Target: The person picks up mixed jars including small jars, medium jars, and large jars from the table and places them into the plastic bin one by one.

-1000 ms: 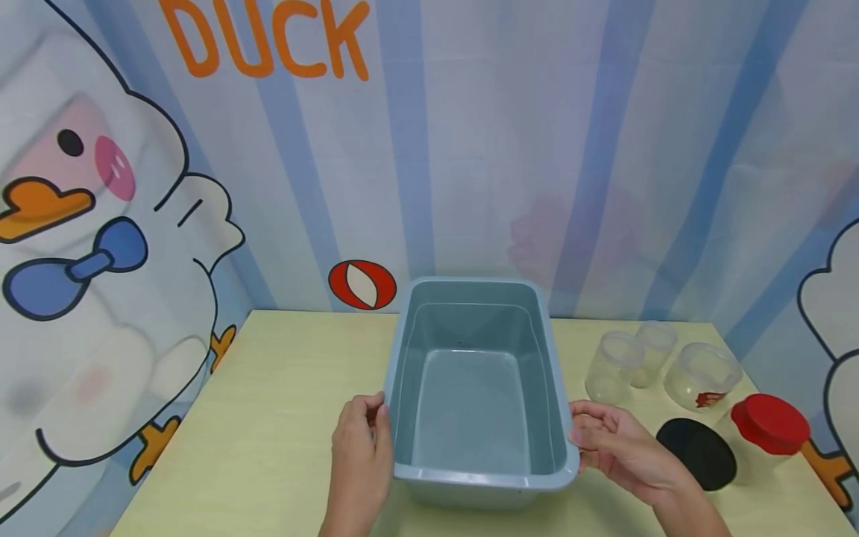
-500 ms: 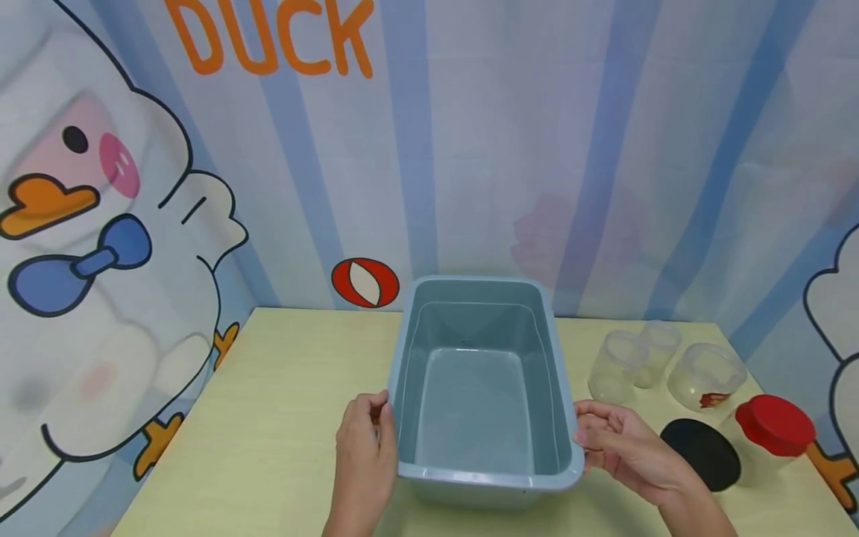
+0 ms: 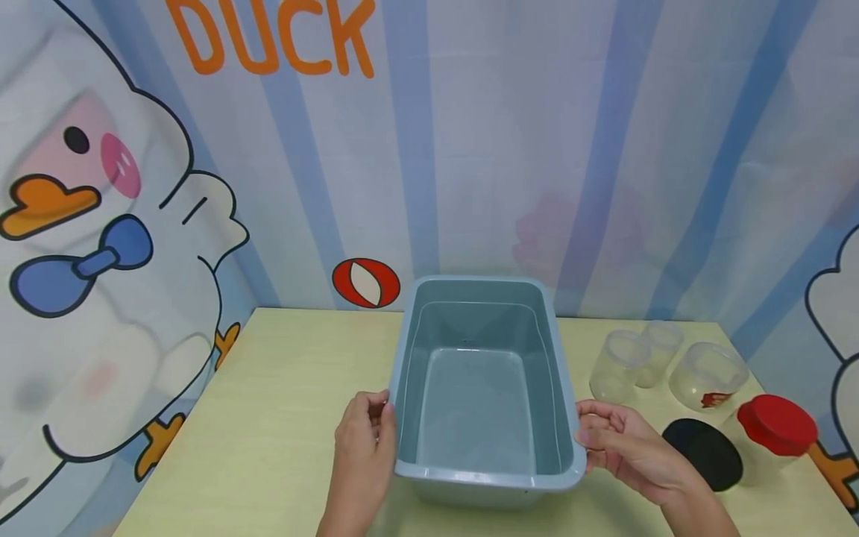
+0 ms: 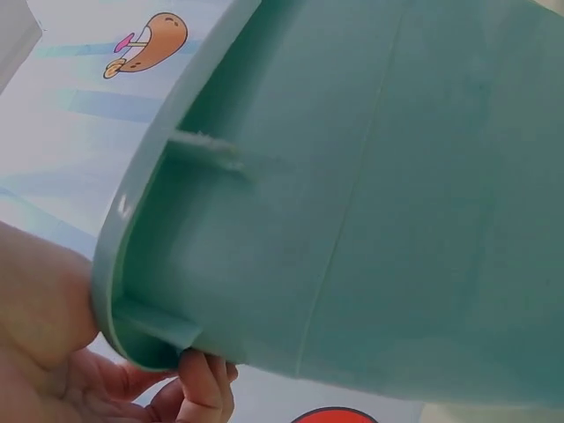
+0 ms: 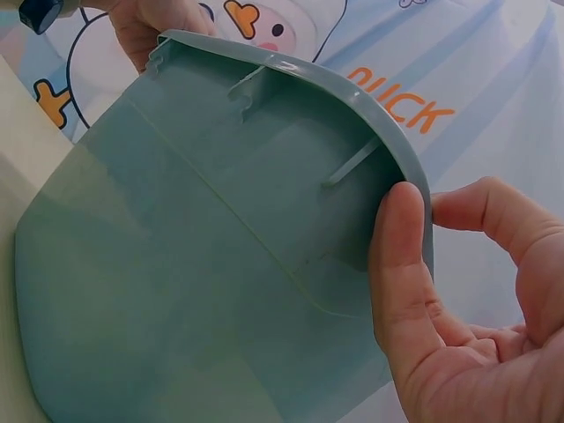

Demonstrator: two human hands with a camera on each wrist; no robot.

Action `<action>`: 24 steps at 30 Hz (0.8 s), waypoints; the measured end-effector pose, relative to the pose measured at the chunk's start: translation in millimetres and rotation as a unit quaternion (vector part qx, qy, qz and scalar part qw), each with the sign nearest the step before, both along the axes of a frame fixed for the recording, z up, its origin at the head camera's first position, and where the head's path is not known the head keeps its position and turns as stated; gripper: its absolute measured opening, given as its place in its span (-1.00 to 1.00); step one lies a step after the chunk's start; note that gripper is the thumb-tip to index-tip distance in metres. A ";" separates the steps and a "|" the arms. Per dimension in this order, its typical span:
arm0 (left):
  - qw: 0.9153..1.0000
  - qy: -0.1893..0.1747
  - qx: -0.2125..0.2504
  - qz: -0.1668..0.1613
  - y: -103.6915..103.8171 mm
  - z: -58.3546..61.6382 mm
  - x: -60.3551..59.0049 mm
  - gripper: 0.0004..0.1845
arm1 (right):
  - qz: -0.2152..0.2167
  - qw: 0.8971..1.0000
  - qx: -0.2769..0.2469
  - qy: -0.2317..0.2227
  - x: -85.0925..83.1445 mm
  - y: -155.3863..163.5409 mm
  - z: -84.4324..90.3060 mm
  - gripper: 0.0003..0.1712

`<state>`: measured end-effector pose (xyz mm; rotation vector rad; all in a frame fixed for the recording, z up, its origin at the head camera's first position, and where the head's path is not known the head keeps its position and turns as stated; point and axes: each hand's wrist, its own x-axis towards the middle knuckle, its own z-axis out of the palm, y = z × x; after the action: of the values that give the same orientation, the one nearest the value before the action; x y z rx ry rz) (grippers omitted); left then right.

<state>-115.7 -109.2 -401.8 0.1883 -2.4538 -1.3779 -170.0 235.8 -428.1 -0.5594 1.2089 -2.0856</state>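
A grey-blue plastic basin [image 3: 476, 410], rectangular with rounded corners, stands at the middle of the table, and nothing lies inside it. On its left side my left hand [image 3: 362, 455] grips the rim, fingers curled under the lip in the left wrist view. My right hand [image 3: 631, 451] pinches the rim near the front right corner; in the right wrist view its thumb and fingers take the rim [image 5: 414, 167] from both sides. The ribbed underside of the lip shows in both wrist views.
Right of the basin stand two clear jars [image 3: 614, 365], a wider clear jar [image 3: 708, 373] with a red mark, and a jar with a red lid [image 3: 777, 425]. A black round lid [image 3: 703, 453] lies by my right wrist. A duck-printed curtain [image 3: 496, 149] hangs behind the table [image 3: 268, 425].
The whole head view has shifted slightly, with everything a little further right. Both hands keep their grip on the basin, which stays in place on the table.
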 end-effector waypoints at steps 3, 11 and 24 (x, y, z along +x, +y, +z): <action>1.000 -0.002 0.010 -0.009 -3.4 0.6 -1.9 -0.83 | -0.002 1.000 0.005 0.001 -0.2 1.3 -0.2 -0.62; 1.000 -0.008 0.011 -0.028 -11.7 0.1 -10.8 -0.78 | -0.016 0.999 0.030 0.002 0.8 2.6 0.0 -0.66; 0.998 -0.014 -0.028 -0.053 -18.9 9.3 -37.5 -0.55 | -0.021 0.999 0.040 -0.001 3.4 3.3 5.2 -0.66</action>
<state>-153.2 -128.1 -392.5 0.0673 -2.5557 -1.3558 -166.6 239.1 -422.9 -0.4983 1.3060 -2.0626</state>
